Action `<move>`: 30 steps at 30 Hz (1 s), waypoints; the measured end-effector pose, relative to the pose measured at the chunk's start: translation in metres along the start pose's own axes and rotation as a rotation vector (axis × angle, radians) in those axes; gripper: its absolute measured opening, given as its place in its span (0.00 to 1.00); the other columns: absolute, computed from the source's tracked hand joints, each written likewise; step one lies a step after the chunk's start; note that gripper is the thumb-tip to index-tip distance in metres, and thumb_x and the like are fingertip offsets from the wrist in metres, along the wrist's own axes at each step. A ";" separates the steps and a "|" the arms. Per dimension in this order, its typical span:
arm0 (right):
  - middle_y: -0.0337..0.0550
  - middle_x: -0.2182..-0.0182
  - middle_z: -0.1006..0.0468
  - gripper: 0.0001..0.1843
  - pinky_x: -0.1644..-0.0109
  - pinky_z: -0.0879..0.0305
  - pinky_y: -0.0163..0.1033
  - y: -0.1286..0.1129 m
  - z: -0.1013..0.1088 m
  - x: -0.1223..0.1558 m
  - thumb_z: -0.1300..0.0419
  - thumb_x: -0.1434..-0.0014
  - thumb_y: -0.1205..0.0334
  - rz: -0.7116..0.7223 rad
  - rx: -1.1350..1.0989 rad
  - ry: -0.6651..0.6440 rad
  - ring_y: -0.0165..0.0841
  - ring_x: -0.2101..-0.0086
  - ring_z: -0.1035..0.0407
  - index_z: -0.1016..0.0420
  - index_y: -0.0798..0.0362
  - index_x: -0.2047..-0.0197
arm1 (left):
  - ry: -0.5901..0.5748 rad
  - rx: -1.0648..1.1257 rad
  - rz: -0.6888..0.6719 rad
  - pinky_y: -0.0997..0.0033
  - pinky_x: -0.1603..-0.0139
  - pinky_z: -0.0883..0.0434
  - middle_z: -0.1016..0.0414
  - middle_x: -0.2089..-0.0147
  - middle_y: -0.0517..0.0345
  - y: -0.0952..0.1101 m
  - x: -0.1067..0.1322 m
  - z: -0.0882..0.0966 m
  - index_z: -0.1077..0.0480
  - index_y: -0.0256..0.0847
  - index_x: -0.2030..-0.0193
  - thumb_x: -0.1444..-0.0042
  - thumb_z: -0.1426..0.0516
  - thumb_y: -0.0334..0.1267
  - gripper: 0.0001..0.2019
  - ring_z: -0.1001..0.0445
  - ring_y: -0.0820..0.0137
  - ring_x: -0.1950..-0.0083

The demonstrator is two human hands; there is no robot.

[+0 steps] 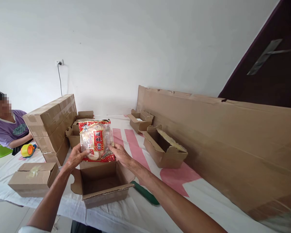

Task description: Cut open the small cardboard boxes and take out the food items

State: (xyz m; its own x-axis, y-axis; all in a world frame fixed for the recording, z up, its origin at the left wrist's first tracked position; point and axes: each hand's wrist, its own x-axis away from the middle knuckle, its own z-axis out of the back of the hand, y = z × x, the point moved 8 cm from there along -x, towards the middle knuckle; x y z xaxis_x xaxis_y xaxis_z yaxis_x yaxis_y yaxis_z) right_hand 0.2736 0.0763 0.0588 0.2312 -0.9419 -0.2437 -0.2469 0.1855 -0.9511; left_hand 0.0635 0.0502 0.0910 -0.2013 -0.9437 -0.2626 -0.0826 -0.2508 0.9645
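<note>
A clear and red bag of rice crackers (97,139) is held upright above an open cardboard box (106,195). My left hand (77,155) grips its lower left edge, thumb in front. On its lower right edge, my right hand (121,153) pinches the bag, fingers partly behind it. Below the bag, the box has its flaps folded outward and its visible inside is bare cardboard. Beside the box, partly under my right forearm, lies a long dark green object (145,194) whose kind I cannot make out.
Stacked taped boxes (50,129) stand at left, with a closed box (34,179) in front. Two open boxes, one near (165,147) and one farther (140,120), sit at right beside a tall cardboard panel (220,139). A tape roll (27,150) lies near another person (8,127).
</note>
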 end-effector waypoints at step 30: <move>0.35 0.79 0.40 0.32 0.71 0.47 0.38 -0.097 -0.005 -0.013 0.35 0.43 0.30 0.314 0.316 0.072 0.30 0.74 0.46 0.37 0.49 0.78 | 0.056 0.045 -0.099 0.57 0.51 0.17 0.12 0.54 0.49 0.073 -0.025 -0.001 0.19 0.39 0.49 0.53 0.23 0.51 0.28 0.13 0.55 0.54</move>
State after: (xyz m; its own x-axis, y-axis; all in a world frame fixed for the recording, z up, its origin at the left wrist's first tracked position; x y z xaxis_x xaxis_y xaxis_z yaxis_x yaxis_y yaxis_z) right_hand 0.2900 0.0688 0.1550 0.1226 -0.8415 -0.5262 0.0071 0.5309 -0.8474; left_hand 0.0637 0.0555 0.1679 -0.1352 -0.9257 -0.3532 -0.1429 -0.3345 0.9315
